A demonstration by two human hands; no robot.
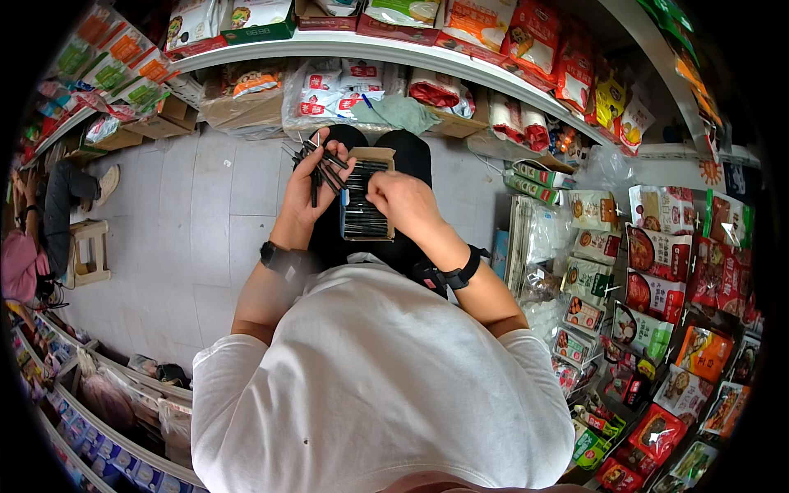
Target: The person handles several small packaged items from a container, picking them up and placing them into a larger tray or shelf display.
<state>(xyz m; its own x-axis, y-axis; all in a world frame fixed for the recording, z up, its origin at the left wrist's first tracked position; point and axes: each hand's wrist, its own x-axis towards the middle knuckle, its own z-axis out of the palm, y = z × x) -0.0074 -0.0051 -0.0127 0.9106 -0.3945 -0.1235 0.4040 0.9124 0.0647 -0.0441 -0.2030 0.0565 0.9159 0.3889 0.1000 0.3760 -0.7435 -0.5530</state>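
Note:
An open cardboard box rests on my lap, filled with rows of slim black rods that look like pens or pen parts. My left hand, palm up at the box's left side, holds a loose bunch of similar black rods, some with thin pale tips. Over the right part of the box is my right hand, its fingers curled down at the rods; whether it grips one is hidden.
Packaged food lines a white shelf ahead. A green cloth lies on goods beneath it. Hanging food packets fill the right side. At far left, another person is near a plastic stool.

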